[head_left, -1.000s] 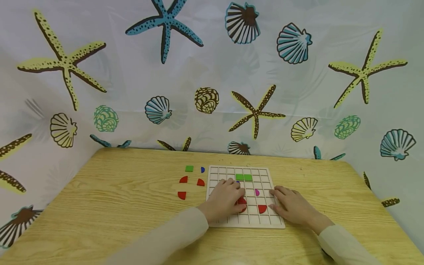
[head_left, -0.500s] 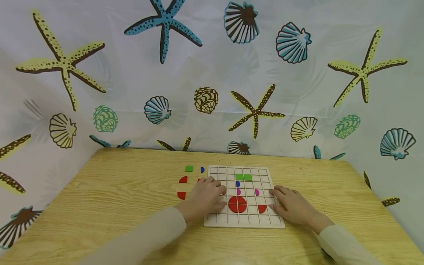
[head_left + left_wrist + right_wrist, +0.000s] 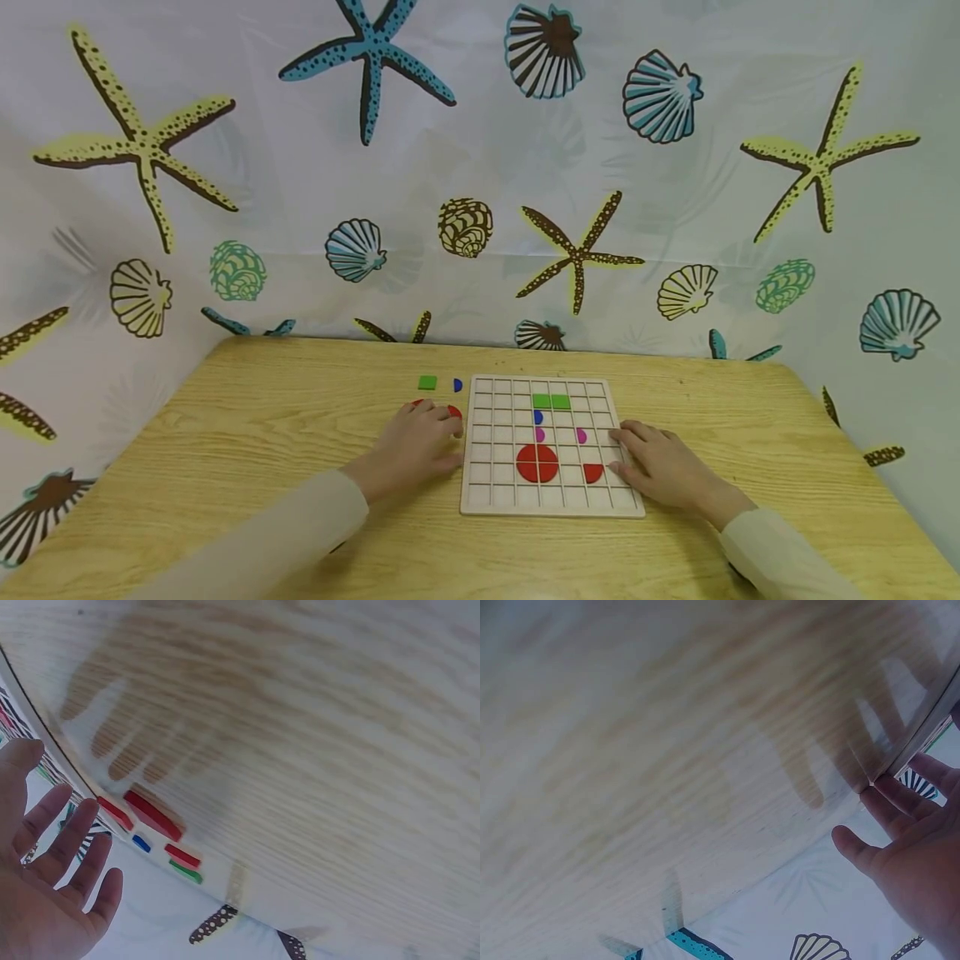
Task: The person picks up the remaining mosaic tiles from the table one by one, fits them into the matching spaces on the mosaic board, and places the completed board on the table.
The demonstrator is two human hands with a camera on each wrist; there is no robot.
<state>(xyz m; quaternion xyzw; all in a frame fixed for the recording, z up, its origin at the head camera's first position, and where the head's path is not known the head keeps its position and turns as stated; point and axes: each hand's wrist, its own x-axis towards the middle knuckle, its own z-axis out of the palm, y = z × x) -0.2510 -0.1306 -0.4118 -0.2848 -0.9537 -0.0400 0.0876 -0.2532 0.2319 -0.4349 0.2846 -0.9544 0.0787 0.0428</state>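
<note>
My left hand [image 3: 420,446] hovers over the table just left of a pale grid board [image 3: 551,510], fingers loosely spread and holding nothing. Under and beyond its fingers lie red quarter-circle pieces [image 3: 454,412], partly hidden in the head view; the left wrist view shows several red pieces [image 3: 154,815] near the fingertips. My right hand [image 3: 663,467] rests at the board's right edge, its fingertips touching the rim. On the board sit two green squares [image 3: 551,402], a blue half circle [image 3: 538,417], two magenta half circles [image 3: 581,436], a red disc of quarter pieces [image 3: 537,463] and a single red quarter [image 3: 593,473].
A loose green square [image 3: 427,382] and a loose blue half circle [image 3: 457,385] lie on the wooden table [image 3: 300,392], left of the board's far corner. Behind and beside the table hangs a white curtain [image 3: 420,292] printed with starfish and shells.
My left hand has moved left off the board to the loose red pieces, uncovering the red disc, a magenta half circle and the blue half circle. My right hand has stayed put.
</note>
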